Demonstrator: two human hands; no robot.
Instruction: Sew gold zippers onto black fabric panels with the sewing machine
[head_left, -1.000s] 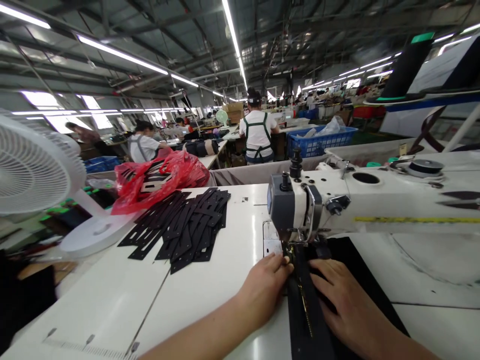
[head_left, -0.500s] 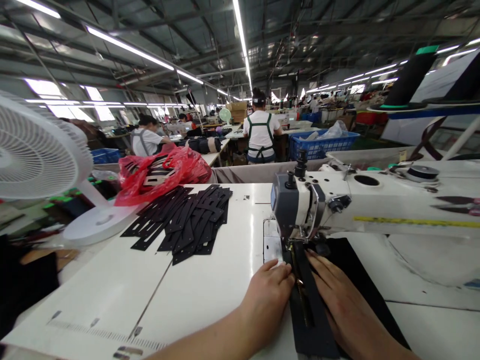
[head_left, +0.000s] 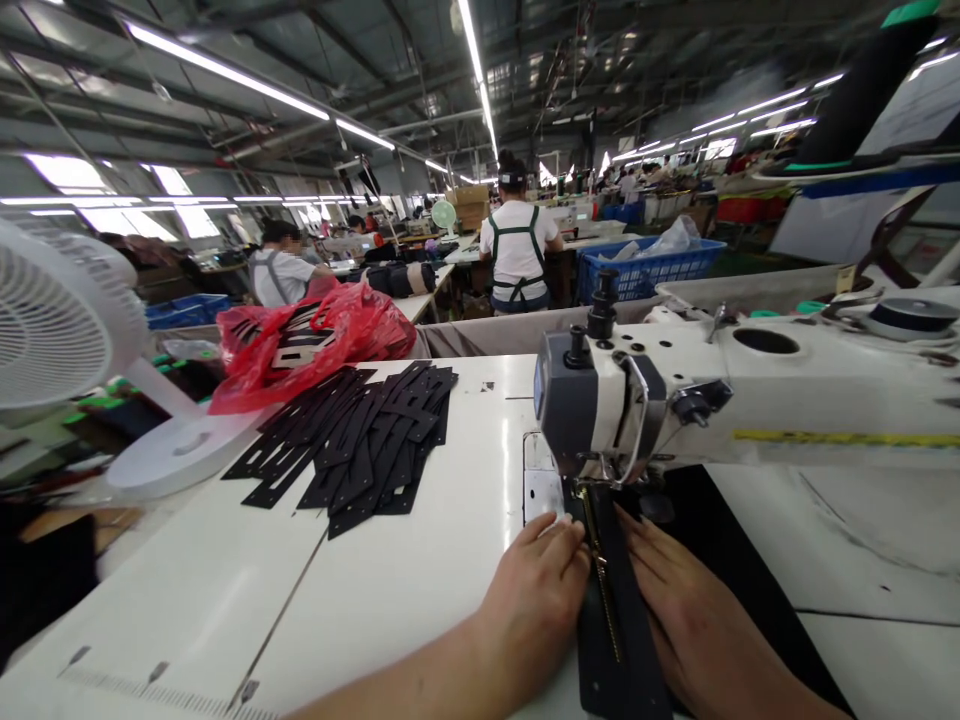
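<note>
In the head view, we see a red bag (head_left: 315, 340) holding dark cut strips, beside a loose black pile (head_left: 360, 435) on the white bench (head_left: 405, 590). Our left hand (head_left: 544, 585) and right hand (head_left: 675, 590), fingers together, press flat on the zippered black piece (head_left: 619, 620) at the sewing machine (head_left: 637, 400). Beyond, a blue basket (head_left: 649, 268) contains clear plastic.

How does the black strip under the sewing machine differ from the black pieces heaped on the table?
The black strip has a gold zipper; the black pieces show slots and small holes, no zipper. The strip runs under the sewing machine, between the left hand and the right hand; the pieces lie in a loose heap, untouched. Both are dark and flat.
</note>
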